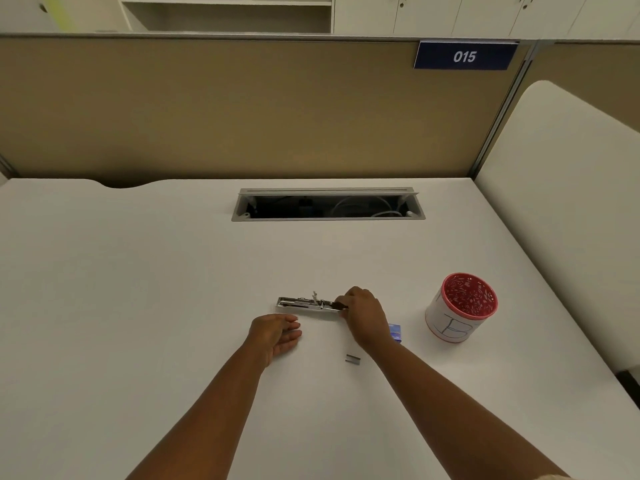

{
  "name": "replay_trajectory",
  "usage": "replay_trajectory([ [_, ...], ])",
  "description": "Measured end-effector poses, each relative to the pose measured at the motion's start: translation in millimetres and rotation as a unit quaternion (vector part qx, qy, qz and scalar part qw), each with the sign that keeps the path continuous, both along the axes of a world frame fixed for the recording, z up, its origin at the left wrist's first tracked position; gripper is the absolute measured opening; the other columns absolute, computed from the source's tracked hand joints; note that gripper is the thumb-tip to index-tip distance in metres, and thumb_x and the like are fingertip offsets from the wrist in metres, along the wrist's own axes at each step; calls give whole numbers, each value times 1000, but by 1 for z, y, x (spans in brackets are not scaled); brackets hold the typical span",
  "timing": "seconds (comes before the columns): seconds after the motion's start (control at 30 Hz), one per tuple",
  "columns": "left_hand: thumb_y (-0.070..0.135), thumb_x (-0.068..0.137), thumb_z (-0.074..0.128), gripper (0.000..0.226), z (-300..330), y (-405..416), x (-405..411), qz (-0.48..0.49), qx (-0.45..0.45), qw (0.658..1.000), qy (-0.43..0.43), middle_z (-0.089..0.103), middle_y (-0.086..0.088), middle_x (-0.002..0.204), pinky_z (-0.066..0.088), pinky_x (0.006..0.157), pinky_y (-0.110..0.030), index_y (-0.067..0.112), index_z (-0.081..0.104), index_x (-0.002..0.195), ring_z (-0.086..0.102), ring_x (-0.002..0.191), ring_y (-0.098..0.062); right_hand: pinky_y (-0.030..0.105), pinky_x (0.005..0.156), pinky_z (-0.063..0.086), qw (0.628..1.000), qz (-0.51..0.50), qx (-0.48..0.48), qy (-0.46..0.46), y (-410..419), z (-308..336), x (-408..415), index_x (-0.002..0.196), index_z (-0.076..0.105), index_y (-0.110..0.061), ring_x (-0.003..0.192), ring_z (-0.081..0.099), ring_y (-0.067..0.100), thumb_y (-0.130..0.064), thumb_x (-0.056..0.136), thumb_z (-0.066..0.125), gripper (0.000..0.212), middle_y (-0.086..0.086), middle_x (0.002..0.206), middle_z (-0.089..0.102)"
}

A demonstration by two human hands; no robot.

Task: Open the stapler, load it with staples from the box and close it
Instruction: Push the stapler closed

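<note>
A silver stapler (304, 304) lies opened flat on the white desk, its metal channel facing up. My right hand (365, 315) pinches the stapler's right end, where a dark part shows under the fingers. My left hand (277, 332) rests on the desk just in front of the stapler's left half, fingers loosely apart and holding nothing. A short strip of staples (353, 358) lies loose on the desk near my right wrist. The small blue staple box (396, 331) is partly hidden behind that wrist.
A white cup with a red mesh rim (462, 308) stands to the right. An open cable hatch (327, 204) is sunk in the desk further back. A tan partition (242, 109) closes the far side, and a white panel (561, 202) the right.
</note>
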State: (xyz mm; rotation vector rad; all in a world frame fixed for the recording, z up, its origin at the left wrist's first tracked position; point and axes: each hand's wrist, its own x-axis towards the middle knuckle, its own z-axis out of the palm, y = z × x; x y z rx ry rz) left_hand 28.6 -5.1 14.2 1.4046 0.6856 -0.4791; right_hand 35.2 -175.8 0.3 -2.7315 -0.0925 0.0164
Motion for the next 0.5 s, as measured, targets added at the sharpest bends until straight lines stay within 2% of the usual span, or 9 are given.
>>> replay_trajectory([
  [0.07, -5, 91, 47, 19, 0, -2, -1, -8, -19, 1000, -8, 61, -8, 78, 52, 59, -26, 6, 59, 80, 59, 68, -18, 30, 80, 40, 999, -4, 43, 0, 0, 7, -2, 110, 66, -15, 103, 52, 26, -10, 91, 51, 25, 10, 110, 62],
  [0.13, -3, 89, 53, 12, 2, -4, -2, 1, -82, 996, -36, 64, -7, 83, 56, 54, -22, 7, 59, 89, 61, 73, -18, 27, 74, 34, 996, -4, 86, 4, 0, 15, -4, 107, 68, -14, 103, 52, 25, -11, 89, 54, 23, 11, 107, 62],
  [0.2, -3, 87, 55, 16, 3, -6, -2, 27, -156, 984, -85, 67, -5, 88, 57, 58, -21, 10, 61, 93, 65, 79, -17, 25, 71, 31, 994, 5, 111, 1, -1, 22, -7, 106, 69, -14, 102, 53, 24, -10, 88, 55, 23, 12, 105, 63],
  [0.27, -4, 85, 56, 23, 2, -7, -1, 43, -197, 970, -136, 73, -2, 83, 59, 64, -21, 13, 64, 97, 70, 74, -12, 26, 71, 32, 992, 15, 123, -7, -3, 28, -11, 106, 69, -13, 100, 54, 25, -10, 87, 56, 23, 12, 103, 63],
  [0.4, -7, 82, 58, 20, 3, -8, -1, 37, -201, 964, -173, 75, 0, 70, 58, 58, -19, 10, 68, 85, 72, 63, -9, 20, 71, 29, 993, 34, 114, -27, -12, 35, -13, 110, 67, -15, 102, 53, 24, -10, 88, 57, 25, 10, 106, 64],
  [0.5, -6, 81, 60, 16, 4, -10, 0, 54, -192, 964, -177, 75, 0, 65, 57, 55, -18, 9, 67, 80, 71, 59, -10, 19, 82, 34, 990, 33, 124, -59, -20, 36, -16, 119, 62, -16, 107, 52, 21, -16, 86, 63, 34, 7, 112, 63],
])
